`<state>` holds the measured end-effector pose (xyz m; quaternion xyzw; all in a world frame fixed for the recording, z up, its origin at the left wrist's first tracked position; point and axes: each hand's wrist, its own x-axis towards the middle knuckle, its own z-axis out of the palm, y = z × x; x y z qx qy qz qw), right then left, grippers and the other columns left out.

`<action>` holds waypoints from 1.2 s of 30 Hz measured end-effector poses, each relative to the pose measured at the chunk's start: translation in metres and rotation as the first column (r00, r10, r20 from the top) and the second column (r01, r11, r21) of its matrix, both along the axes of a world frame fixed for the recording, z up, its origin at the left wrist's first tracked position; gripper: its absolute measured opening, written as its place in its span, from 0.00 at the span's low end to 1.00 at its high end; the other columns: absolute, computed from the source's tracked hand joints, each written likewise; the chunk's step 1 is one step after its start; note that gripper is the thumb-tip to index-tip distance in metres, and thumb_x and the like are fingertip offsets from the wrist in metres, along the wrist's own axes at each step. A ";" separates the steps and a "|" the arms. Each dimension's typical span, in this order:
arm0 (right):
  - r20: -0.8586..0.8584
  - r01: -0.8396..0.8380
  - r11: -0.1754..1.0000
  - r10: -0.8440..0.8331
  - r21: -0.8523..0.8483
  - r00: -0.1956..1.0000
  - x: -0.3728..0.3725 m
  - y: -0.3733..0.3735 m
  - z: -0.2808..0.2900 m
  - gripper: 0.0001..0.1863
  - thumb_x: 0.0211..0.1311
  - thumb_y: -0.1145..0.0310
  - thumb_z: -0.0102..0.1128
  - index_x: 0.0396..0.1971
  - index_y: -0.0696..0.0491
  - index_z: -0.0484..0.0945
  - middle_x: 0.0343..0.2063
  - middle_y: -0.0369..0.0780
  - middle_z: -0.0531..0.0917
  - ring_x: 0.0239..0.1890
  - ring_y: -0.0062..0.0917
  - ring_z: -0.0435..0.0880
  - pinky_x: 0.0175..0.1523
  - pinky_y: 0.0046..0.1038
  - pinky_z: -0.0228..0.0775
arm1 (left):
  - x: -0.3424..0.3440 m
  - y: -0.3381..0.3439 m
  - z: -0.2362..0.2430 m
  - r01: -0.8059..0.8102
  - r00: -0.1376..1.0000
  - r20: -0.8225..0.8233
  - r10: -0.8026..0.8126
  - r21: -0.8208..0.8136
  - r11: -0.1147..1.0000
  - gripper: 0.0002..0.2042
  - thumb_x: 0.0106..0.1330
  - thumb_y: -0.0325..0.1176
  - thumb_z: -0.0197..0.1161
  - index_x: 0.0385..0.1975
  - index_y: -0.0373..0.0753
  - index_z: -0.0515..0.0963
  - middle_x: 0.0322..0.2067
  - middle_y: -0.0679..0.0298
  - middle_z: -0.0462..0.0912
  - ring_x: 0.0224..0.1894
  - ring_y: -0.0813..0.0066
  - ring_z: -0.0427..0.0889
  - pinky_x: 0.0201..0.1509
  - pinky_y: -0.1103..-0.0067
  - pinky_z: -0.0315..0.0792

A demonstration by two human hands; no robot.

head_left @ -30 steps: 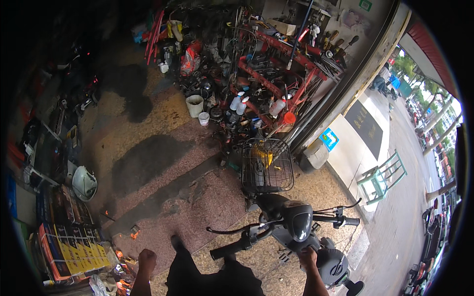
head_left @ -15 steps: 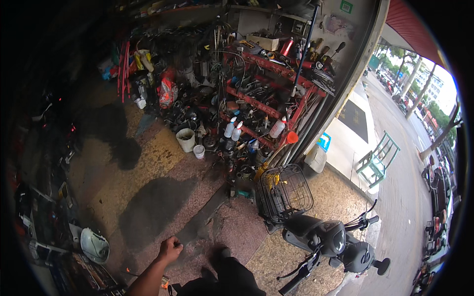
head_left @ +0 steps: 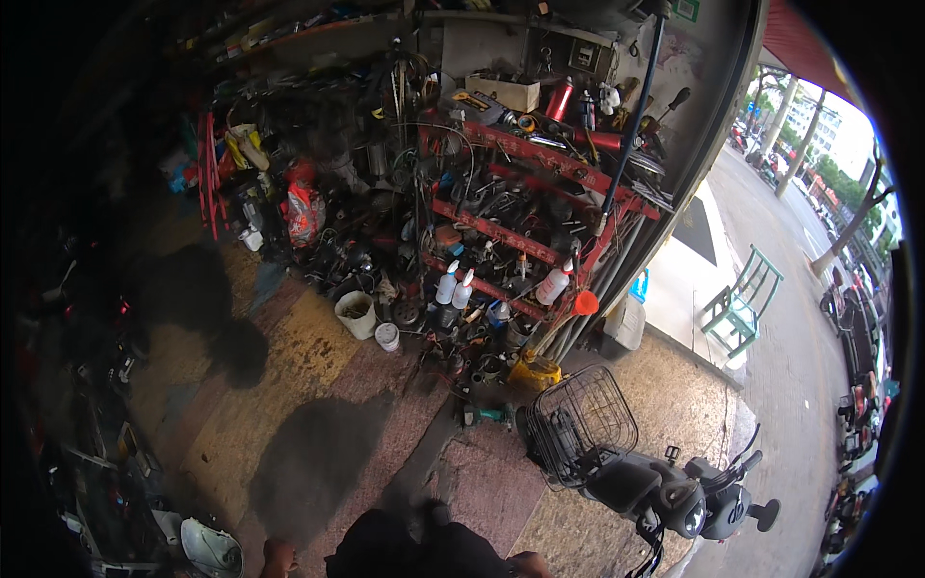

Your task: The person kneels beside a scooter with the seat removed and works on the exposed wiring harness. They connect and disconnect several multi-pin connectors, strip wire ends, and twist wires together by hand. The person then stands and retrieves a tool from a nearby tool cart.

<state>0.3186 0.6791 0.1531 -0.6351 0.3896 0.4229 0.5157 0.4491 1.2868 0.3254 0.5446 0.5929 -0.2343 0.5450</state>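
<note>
Low at the bottom edge, my left hand hangs beside my dark-trousered legs, partly cut off and blurred. A pale rounded shell-like thing lies on the floor to its left. My right hand shows only in part at the bottom edge, right of my legs. The fingers of both hands are too hidden to read, and no held thing shows. The nearest large thing on the right is a dark scooter with a black wire basket at its front end.
Ahead, a red metal rack is crowded with tools and parts. Before it stand a white bucket, a small white tub, several spray bottles and a yellow container. A green chair stands outside. Dark stains mark the floor.
My left hand has dropped back toward the bottom edge, and part of my right hand has come into view. The view has shifted, so the scooter sits lower and farther right.
</note>
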 end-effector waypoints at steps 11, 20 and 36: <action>0.230 0.366 0.921 -0.331 -0.133 0.915 0.257 0.042 0.173 0.17 0.60 0.63 0.63 0.40 0.62 0.80 0.25 0.40 0.82 0.23 0.28 0.83 0.27 0.28 0.76 | 0.247 -0.012 -0.049 0.596 0.799 0.090 -0.594 0.017 0.803 0.07 0.63 0.24 0.58 0.23 0.36 0.69 0.19 0.59 0.71 0.19 0.69 0.72 0.27 0.68 0.71; 0.242 0.450 0.892 -0.429 -0.034 0.870 0.304 0.084 0.146 0.17 0.59 0.63 0.64 0.38 0.64 0.81 0.26 0.42 0.83 0.25 0.29 0.84 0.28 0.30 0.78 | 0.475 0.005 0.058 0.551 0.739 0.222 -0.636 0.344 0.760 0.13 0.63 0.23 0.57 0.17 0.39 0.64 0.19 0.61 0.66 0.18 0.69 0.67 0.24 0.66 0.69; 0.378 0.467 0.882 -0.411 -0.068 0.830 0.536 0.000 0.189 0.20 0.62 0.63 0.65 0.46 0.62 0.78 0.27 0.40 0.82 0.24 0.26 0.82 0.28 0.27 0.76 | 0.599 -0.098 0.033 0.798 0.595 -0.107 -0.797 0.203 0.568 0.03 0.60 0.24 0.62 0.31 0.34 0.75 0.22 0.55 0.76 0.22 0.62 0.77 0.28 0.66 0.72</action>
